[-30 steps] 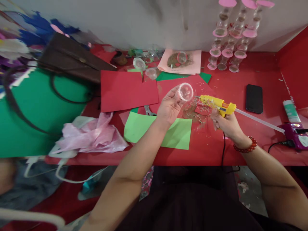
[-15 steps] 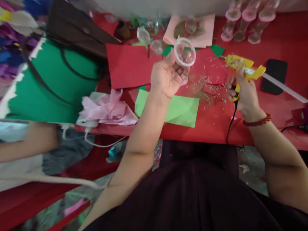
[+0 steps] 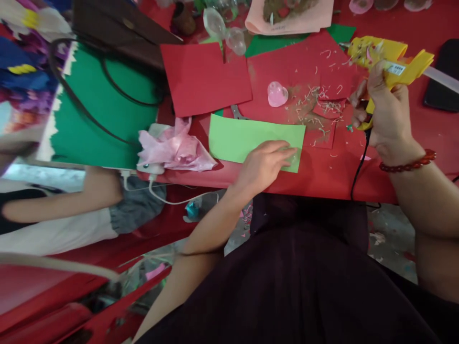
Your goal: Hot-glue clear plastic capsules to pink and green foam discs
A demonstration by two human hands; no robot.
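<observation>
My left hand (image 3: 267, 165) rests palm down over the light green paper strip (image 3: 229, 138), fingers curled around a clear plastic cup (image 3: 291, 160) that is mostly hidden beneath them. In my right hand (image 3: 389, 107) is a yellow glue gun (image 3: 389, 57), its nozzle pointing left and a clear glue stick (image 3: 442, 80) jutting from its back. A red bead bracelet circles my right wrist. Between the hands, a small pink translucent piece (image 3: 277, 94) lies on red paper beside scattered pale shreds (image 3: 319, 105).
Red card (image 3: 208, 79) and partly covered scissors (image 3: 236, 112) lie beyond the green strip. Pink crumpled plastic (image 3: 175, 145), a dark bag (image 3: 118, 28) and a green board (image 3: 96, 110) are on the left. A black phone (image 3: 444, 79) lies right. Another person's arm (image 3: 64, 200) shows at left.
My left hand has come down and nearer, from holding the clear cup raised to resting on the green strip. The glue gun stays in my right hand; the view has shifted.
</observation>
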